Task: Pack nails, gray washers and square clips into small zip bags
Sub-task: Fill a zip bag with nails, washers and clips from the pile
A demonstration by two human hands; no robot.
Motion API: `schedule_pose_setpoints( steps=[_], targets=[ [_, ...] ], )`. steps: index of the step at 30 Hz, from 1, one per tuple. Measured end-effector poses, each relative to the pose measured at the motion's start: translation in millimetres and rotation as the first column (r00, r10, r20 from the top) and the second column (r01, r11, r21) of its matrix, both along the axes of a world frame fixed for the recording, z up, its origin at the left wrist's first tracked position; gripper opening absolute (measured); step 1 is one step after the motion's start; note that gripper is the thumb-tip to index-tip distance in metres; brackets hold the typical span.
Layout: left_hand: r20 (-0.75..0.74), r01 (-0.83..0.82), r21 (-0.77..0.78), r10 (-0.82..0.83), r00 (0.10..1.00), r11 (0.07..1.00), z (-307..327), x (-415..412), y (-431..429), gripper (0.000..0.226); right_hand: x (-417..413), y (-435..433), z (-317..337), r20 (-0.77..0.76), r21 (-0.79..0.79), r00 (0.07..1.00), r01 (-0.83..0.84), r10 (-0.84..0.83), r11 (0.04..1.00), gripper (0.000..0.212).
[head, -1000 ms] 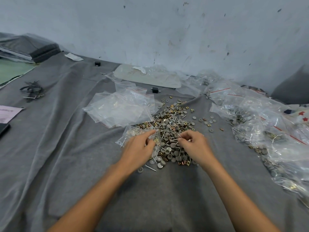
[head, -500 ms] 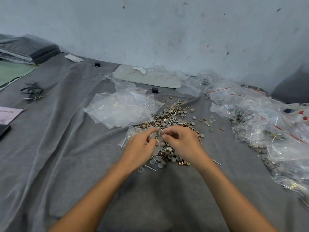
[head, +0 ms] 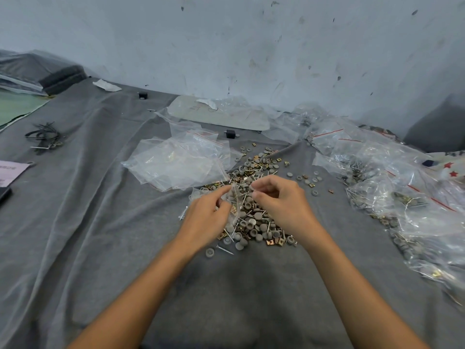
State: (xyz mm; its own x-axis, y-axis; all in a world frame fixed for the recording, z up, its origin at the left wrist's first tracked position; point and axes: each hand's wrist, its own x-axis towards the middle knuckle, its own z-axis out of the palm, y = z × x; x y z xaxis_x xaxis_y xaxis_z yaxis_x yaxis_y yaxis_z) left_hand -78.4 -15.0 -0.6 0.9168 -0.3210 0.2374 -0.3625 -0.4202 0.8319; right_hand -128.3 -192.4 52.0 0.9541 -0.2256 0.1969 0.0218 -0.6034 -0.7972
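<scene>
Gripping bag (head: 235, 199) in left hand (head: 203, 217) over pile (head: 255, 222); right hand (head: 279, 197) fingers pinched at its mouth, on what, can't tell.

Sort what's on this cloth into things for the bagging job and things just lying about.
Job: mixed pile of nails, gray washers and square clips; small zip bag in the left hand; empty zip bags; filled bags.
Lying about: black wire bundle; pink paper; small black block; white scrap.
</scene>
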Motion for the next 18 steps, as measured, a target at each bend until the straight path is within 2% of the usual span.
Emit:
schedule_pose_setpoints(
  steps=[1,3,6,13,16,18],
  targets=[
    [0.001,-0.01,-0.011,0.01,1.0,1.0,0.4,1.3,0.8,0.048,-2.7,-1.9,-1.4,-0.036,-0.057,0.999,-0.024,0.022,0.998,0.009],
    [0.0,-0.038,-0.031,0.038,0.999,0.999,1.5,4.8,1.5,0.047,-10.4,1.5,-10.7,-0.192,-0.206,0.97,-0.188,0.149,0.96,0.003],
    [0.004,-0.046,-0.019,0.046,0.999,0.999,3.1,6.9,0.3,0.047,-23.5,19.7,-31.8,-0.393,-0.362,0.874,-0.432,0.285,0.826,0.003],
    [-0.007,-0.021,-0.034,0.02,1.0,0.999,0.5,5.9,0.7,0.048,-33.8,39.9,-49.0,-0.377,-0.589,0.903,-0.406,0.207,0.699,0.012],
    [0.0,-0.025,-0.036,0.025,1.0,0.999,2.1,5.7,1.0,0.05,-34.3,38.3,-48.8,-0.404,-0.606,0.895,-0.416,0.188,0.679,0.015],
    [0.0,-0.027,-0.043,0.027,1.0,0.999,3.3,5.0,1.5,0.05,-35.5,32.0,-44.7,-0.435,-0.576,0.885,-0.415,0.165,0.705,0.019]
  ],
)
